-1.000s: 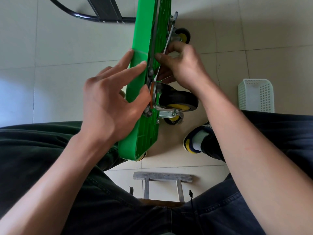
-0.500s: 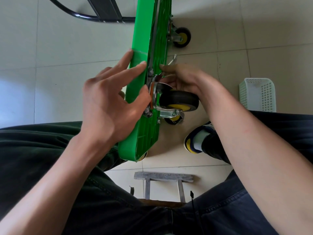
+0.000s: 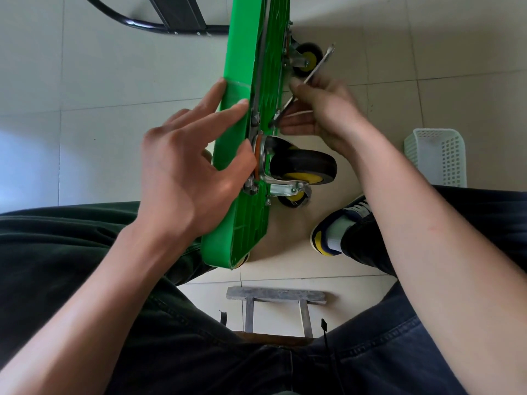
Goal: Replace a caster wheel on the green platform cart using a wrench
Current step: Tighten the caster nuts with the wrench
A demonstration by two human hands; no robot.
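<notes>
The cart deck (image 3: 242, 115) was seen to be smooth, glossy green plastic. The wrench (image 3: 313, 72) and the caster bracket (image 3: 285, 186) were bright bare metal, the tyre (image 3: 305, 165) matt black rubber. The floor (image 3: 114, 81) was laid with smooth pale tiles; the basket (image 3: 436, 155) was perforated white plastic.

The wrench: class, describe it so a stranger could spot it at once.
Find the green platform cart standing on edge. On its wheel side, above the big caster wheel, the right hand grips the wrench. It is the only slim, bare-metal bar there.

Prob. indoor home/utility room: pale tiled floor (image 3: 114, 95), white plastic basket (image 3: 436, 158), low stool (image 3: 276, 296).
</notes>
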